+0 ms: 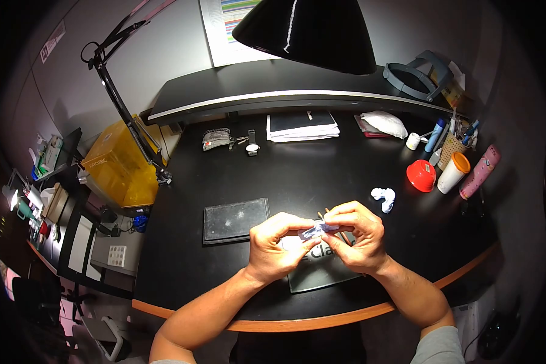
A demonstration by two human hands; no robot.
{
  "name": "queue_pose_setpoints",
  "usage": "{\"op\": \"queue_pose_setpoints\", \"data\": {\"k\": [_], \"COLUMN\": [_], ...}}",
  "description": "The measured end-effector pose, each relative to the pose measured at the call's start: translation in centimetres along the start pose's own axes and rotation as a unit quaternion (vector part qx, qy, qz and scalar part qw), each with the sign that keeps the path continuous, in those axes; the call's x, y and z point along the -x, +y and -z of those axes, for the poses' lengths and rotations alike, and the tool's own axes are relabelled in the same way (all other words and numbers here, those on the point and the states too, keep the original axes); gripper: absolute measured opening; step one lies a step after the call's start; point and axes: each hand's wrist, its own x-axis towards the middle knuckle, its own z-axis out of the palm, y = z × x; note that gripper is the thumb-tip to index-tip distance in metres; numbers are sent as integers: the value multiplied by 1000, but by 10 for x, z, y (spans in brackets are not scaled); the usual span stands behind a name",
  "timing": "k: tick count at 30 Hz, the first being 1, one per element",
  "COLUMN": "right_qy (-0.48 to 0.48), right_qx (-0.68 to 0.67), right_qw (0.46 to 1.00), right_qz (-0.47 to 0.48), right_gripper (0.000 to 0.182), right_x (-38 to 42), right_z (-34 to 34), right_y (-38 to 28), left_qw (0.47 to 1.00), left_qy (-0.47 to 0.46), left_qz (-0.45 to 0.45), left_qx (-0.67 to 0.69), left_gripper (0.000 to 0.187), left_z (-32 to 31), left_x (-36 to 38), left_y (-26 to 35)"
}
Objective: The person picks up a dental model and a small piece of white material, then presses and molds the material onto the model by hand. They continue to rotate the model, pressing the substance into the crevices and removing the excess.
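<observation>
Hands, left and right, pinch a crinkled bluish wrapper over a glossy black desk.

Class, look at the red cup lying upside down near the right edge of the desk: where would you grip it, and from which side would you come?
Grip the red cup around its side wall, coming from above with fingers spread either side. It sits mouth down, so there is no open rim to pinch. The white tumbler with the orange lid stands close on its right, so approaching from above or the left looks safest.

Black desk with an orange edge, a raised shelf behind. Black lamp overhead, pale wall, poster pinned up.
</observation>
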Motion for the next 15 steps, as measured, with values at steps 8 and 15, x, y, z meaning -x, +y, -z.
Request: {"op": "queue_pose_setpoints", "data": {"k": [8,15], "right_qy": [-3,-14], "right_qx": [15,-80], "right_qw": [1000,995], "right_qz": [-8,-53], "right_gripper": [29,25], "right_x": [1,7], "right_z": [-1,-3], "right_y": [-2,-4], "left_qw": [999,962], "left_qy": [-7,10], "left_qz": [-22,146], "left_qx": [-27,229], "left_gripper": [27,55], "left_z": [2,-2], "left_x": [-3,-4], "left_y": [6,3]}}
